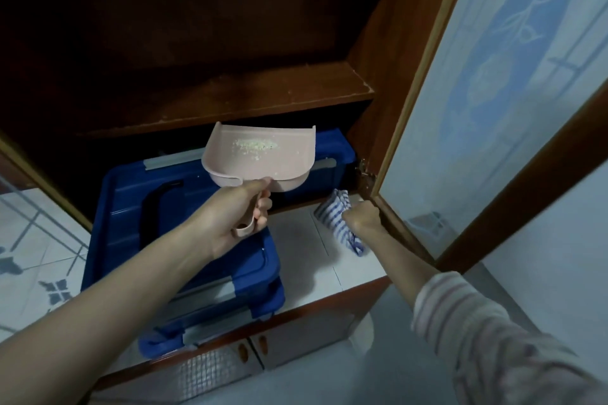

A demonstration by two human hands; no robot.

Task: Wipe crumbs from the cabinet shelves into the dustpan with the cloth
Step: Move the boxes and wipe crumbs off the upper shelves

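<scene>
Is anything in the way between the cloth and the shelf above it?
Nothing visible does. The right hand grips the cloth below the shelf, with open space between; the dustpan in the left hand is off to the left.

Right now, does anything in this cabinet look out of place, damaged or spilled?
Yes. The blue plastic storage box sits askew, its near corner jutting over the cabinet's front edge. The brown wooden shelf has pale chips along its front edge near the right corner. The crumbs lie inside the pink plastic dustpan, not spilled.
</scene>
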